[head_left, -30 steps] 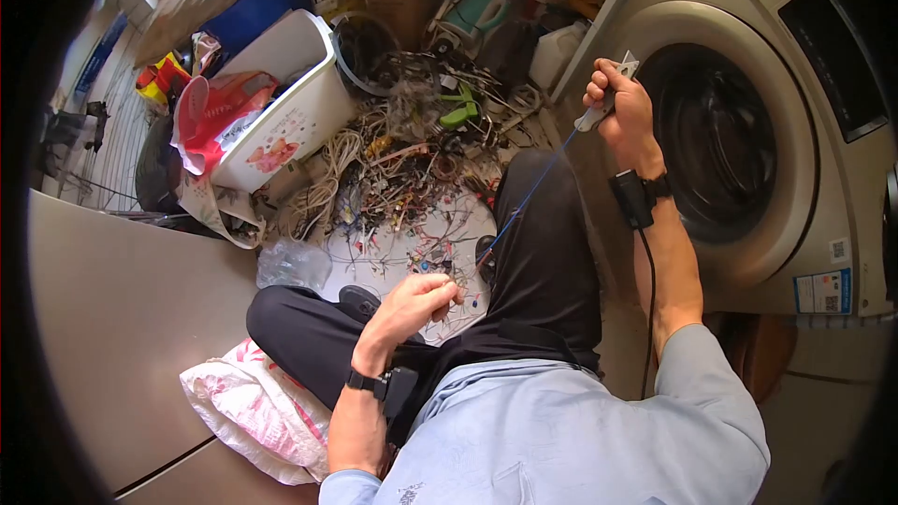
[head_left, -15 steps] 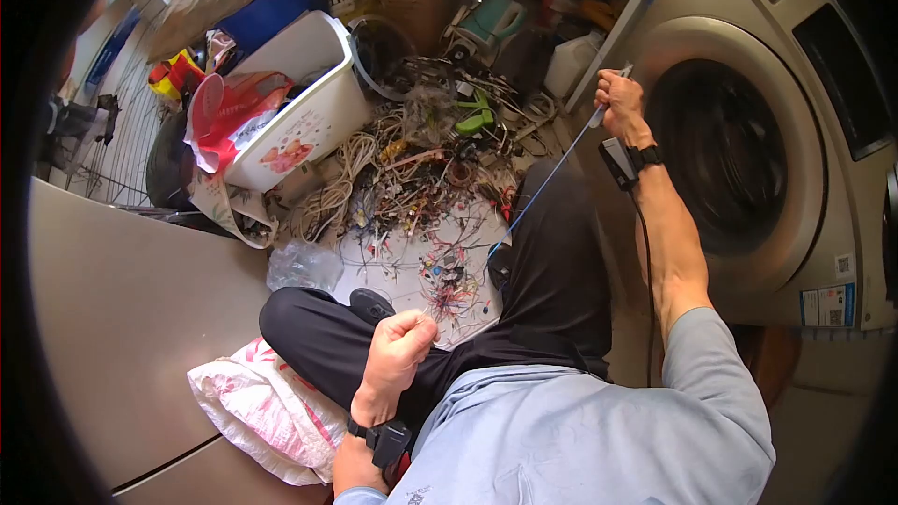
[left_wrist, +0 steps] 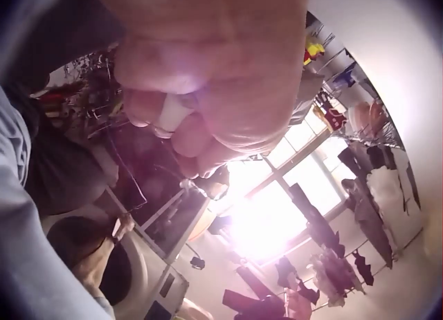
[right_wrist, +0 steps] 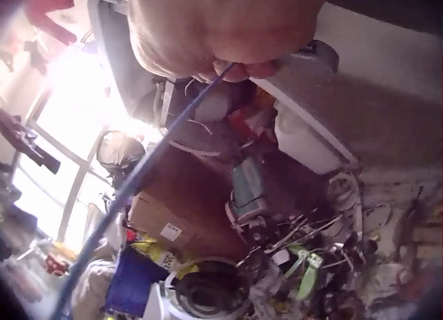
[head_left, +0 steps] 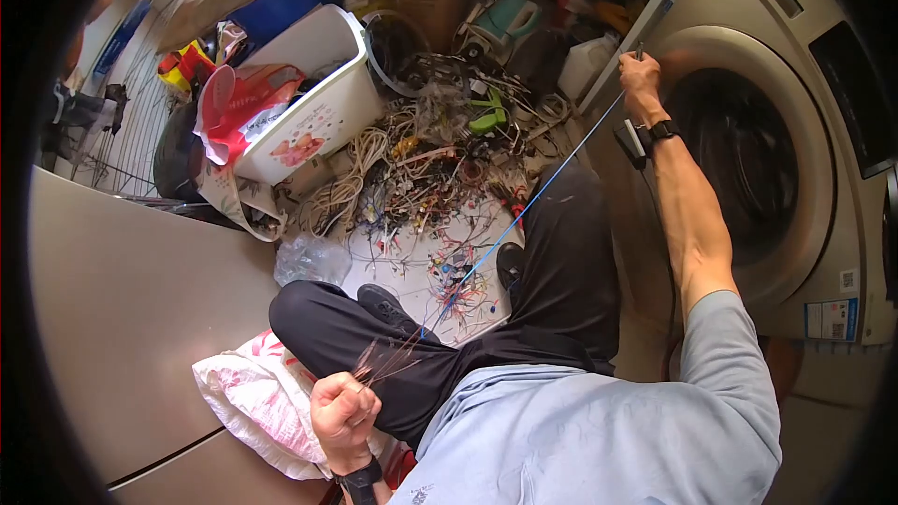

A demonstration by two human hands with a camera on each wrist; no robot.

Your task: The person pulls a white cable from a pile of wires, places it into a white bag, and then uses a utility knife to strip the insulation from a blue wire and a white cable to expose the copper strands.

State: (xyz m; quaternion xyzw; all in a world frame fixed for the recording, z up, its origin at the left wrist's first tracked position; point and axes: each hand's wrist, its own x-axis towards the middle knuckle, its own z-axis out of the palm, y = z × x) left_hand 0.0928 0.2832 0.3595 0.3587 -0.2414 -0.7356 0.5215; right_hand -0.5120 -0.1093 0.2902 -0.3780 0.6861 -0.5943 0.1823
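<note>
My left hand (head_left: 346,414), low over the left leg in the head view, has its fingers curled round thin copper-coloured strands (head_left: 388,364) that fan out above the fist. A blue wire (head_left: 561,166) stretches from near those strands up to my right hand (head_left: 641,84), which grips it beside the washing machine. Out of the right fist pokes the tip of a grey tool (head_left: 640,50); the rest is covered by the hand. In the right wrist view the blue wire (right_wrist: 138,181) leaves the curled fingers. The left wrist view shows the curled left hand (left_wrist: 208,70) close up.
Between the legs lies a white board (head_left: 374,266) with wire scraps, and a tangle of cables (head_left: 412,164) behind it. A white bin (head_left: 318,112) stands back left, a clear plastic bag (head_left: 311,262) before it. The washing machine (head_left: 692,281) is on the right.
My left hand has moved down and left, and the copper-coloured strands now show above it. My right hand has gone slightly up and right, with the blue wire stretched longer between the hands.
</note>
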